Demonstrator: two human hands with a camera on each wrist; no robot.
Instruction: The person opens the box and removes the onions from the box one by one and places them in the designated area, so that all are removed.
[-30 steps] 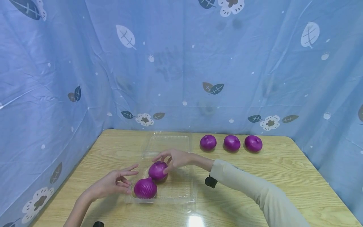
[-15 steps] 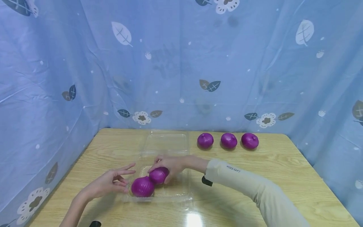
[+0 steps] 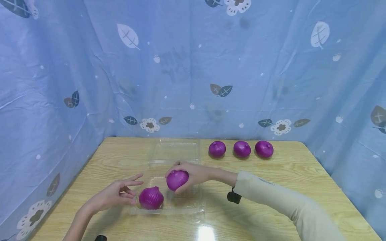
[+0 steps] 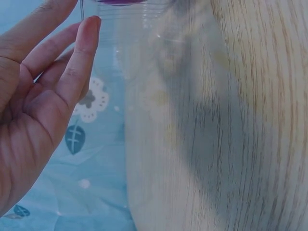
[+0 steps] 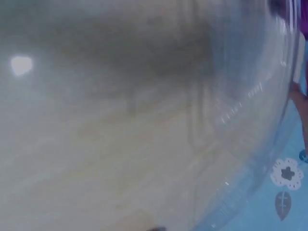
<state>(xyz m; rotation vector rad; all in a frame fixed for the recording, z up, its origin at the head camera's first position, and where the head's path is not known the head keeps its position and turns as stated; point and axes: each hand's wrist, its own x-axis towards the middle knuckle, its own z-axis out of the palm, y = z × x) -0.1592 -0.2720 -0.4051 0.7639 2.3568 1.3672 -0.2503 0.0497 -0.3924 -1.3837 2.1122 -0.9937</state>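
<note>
In the head view, my right hand (image 3: 193,173) grips a purple onion (image 3: 177,180) from above and the right, fingers and thumb around it. The onion is over the clear plastic container (image 3: 193,201), apart from a second purple onion (image 3: 151,198) in its front left corner. My left hand (image 3: 116,194) pinches the container's left edge between thumb and fingers, with other fingers extended above. In the left wrist view, the left hand (image 4: 45,91) shows at the container wall, a bit of purple behind it. The right wrist view is blurred and shows mostly the container (image 5: 240,110).
The container's clear lid (image 3: 175,151) lies hinged back behind it. Three more purple onions, the left one (image 3: 217,149), the middle one (image 3: 242,149) and the right one (image 3: 264,149), stand in a row at the table's (image 3: 271,187) back. A blue patterned curtain (image 3: 193,67) surrounds the table.
My right hand first tilted the onion beside the front left one, then moved it up and right, away from that onion. The left hand has stayed at the container's edge.
</note>
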